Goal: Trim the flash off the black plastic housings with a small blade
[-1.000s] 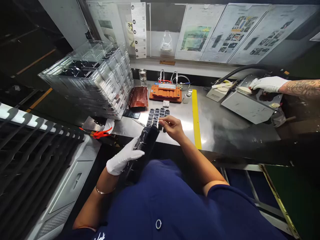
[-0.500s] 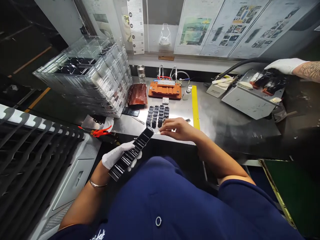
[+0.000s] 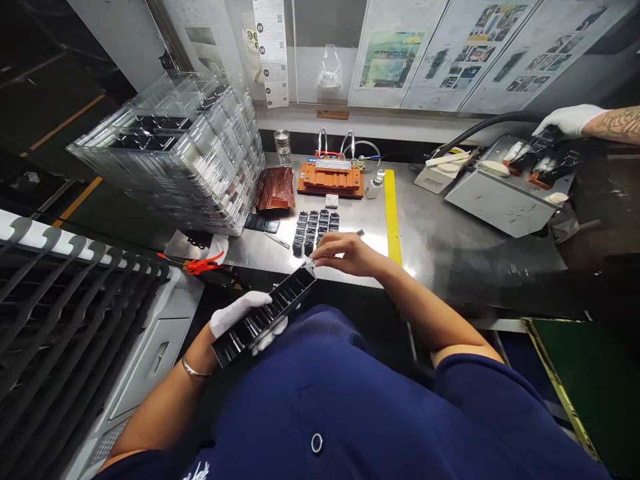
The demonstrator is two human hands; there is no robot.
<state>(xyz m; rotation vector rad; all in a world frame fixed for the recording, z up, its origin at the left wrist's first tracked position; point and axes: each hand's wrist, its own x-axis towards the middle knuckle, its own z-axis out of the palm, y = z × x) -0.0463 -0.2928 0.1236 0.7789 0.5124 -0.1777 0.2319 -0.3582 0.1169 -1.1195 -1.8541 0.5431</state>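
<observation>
My left hand (image 3: 245, 312), in a white glove, is closed around a long black slotted plastic part (image 3: 280, 303). The part is tilted, its far end up and to the right near the table's front edge. My bare right hand (image 3: 345, 253) has its fingers pinched at that far end, on a small white piece (image 3: 309, 262) whose kind I cannot make out. Just beyond the right hand, several black ribbed blocks (image 3: 313, 230) stand in short rows on the metal table, partly covered by the fingers.
An orange fixture (image 3: 330, 180) sits at the back of the metal table (image 3: 425, 247). Stacked clear trays (image 3: 220, 160) rise at left, beside a brown sheet (image 3: 276, 189). Red pliers (image 3: 205, 263) lie at the front left. A co-worker's gloved hand (image 3: 573, 121) works above a grey box (image 3: 505, 203).
The black part's far end has shifted right and its slotted face has turned. My right hand has moved slightly left to that end. The co-worker's hand has shifted slightly.
</observation>
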